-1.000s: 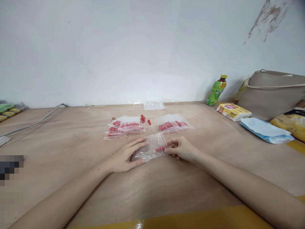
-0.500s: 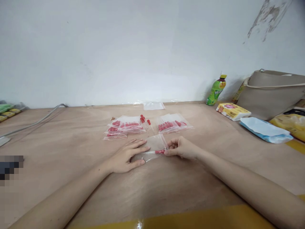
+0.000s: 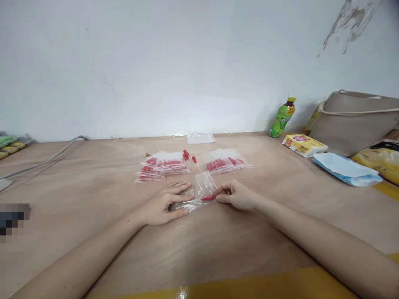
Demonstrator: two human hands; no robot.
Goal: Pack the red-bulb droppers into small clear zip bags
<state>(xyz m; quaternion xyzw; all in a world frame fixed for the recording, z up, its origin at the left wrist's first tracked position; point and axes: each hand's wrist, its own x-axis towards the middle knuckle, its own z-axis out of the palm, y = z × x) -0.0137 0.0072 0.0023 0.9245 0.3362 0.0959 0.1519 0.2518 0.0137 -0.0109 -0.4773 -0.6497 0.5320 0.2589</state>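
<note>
A small clear zip-lock bag (image 3: 204, 182) lies crinkled on the table between my hands. Inside it are droppers with red rubber bulbs (image 3: 208, 197), pointing toward my right hand. My left hand (image 3: 166, 205) rests flat and spread, its fingers over the bag's left part and pressing it down. My right hand (image 3: 235, 195) is closed, thumb and forefinger pinching the bag's right edge beside the red bulbs. Just beyond are loose red-bulbed droppers (image 3: 186, 155). Filled bags (image 3: 170, 162) overlap in a pile on the left, and more filled bags (image 3: 227, 161) lie on the right.
Flat unfilled bags (image 3: 201, 138) lie by the wall. At the right stand a green drink bottle (image 3: 281, 118), a yellow tissue pack (image 3: 304, 145), a blue-and-white packet (image 3: 347, 169) and a grey bag (image 3: 355, 120). A grey cable (image 3: 56, 155) runs along the left.
The bag between my hands has become more crinkled, and its right edge has folded in around the red bulbs. My right hand has shifted only slightly; my left hand stays in place.
</note>
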